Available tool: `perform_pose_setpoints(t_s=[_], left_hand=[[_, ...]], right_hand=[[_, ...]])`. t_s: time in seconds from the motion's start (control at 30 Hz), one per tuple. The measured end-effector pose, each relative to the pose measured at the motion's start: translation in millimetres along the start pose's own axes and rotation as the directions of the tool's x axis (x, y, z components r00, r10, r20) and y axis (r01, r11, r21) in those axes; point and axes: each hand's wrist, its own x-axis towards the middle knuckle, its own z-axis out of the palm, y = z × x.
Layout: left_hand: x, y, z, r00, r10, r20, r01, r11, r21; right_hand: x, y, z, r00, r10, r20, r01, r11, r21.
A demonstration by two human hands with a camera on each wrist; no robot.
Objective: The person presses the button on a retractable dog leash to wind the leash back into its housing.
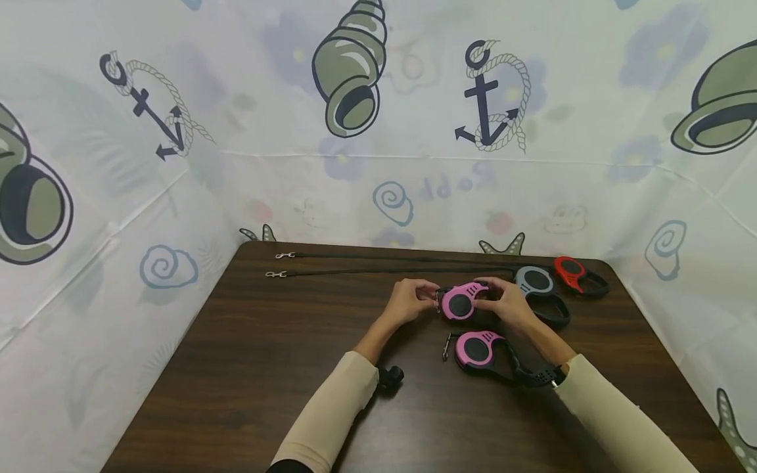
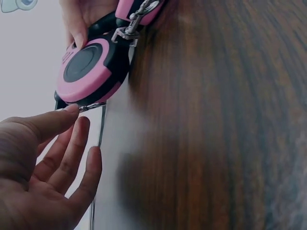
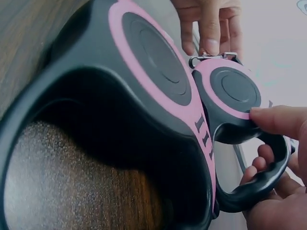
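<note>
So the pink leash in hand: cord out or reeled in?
Reeled in: the pink leash has its metal clip close up against it, no stretch of cord visible between.

A hand could pass over the bare wood between the left edge of the dark brown wooden table (image 1: 225, 368) and the beige left sleeve (image 1: 331, 410). Near the far edge, two thin black cords (image 1: 378, 271) stretch across, toward a grey-and-black round plastic reel (image 1: 536, 280) and a red-and-black round plastic reel (image 1: 570, 269) by the far right corner. Right of centre, a pink-and-black round plastic reel (image 1: 460, 304) fills the gap between the left hand (image 1: 409, 301) and right hand (image 1: 507, 304), with a matching pink-and-black reel (image 1: 476, 349) blocking the nearer side.
</note>
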Motion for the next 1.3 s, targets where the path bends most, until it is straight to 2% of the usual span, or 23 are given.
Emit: perform_pose_setpoints(t_s=[0.07, 0.2, 0.4, 0.57, 0.83, 1.03, 1.13, 1.3], left_hand=[[0.6, 0.2, 1.4, 1.0, -0.01, -0.001, 0.01, 1.0, 0.016], [1.7, 2.1, 2.5, 0.999, -0.043, -0.002, 0.043, 0.997, 0.062], [2.8, 2.5, 3.8, 0.996, -0.087, 0.016, 0.082, 0.977, 0.197], [3.3, 1.6, 5.8, 0.994, -0.102, 0.037, 0.089, 0.962, 0.258], [4.1, 2.4, 5.3, 0.994, -0.093, 0.062, 0.074, 0.966, 0.249], [3.1, 0.8, 0.1, 0.992, -0.091, 0.085, 0.068, 0.968, 0.242], [1.6, 0.7, -5.0, 0.991, -0.081, 0.108, 0.054, 0.971, 0.232], [-3.6, -5.3, -16.1, 0.991, -0.025, 0.131, -0.006, 0.972, 0.235]], right_hand=[[0.9, 1.5, -0.4, 1.0, -0.023, -0.01, 0.023, 0.997, -0.075], [2.1, 2.6, -0.1, 0.998, -0.052, -0.018, 0.049, 0.987, -0.151], [1.0, 4.9, 0.2, 1.0, -0.005, -0.007, 0.003, 0.981, -0.196], [1.2, 8.8, 1.3, 1.0, 0.008, 0.01, -0.005, 0.967, -0.255], [-0.5, 4.1, 2.0, 1.0, 0.027, 0.01, -0.023, 0.964, -0.266], [-3.6, 0.0, 3.0, 1.0, 0.027, 0.0, -0.025, 0.945, -0.325], [-5.0, -2.2, 3.2, 1.0, 0.008, -0.009, -0.011, 0.938, -0.347], [-10.6, -6.4, 1.7, 0.998, -0.062, -0.033, 0.047, 0.938, -0.345]])
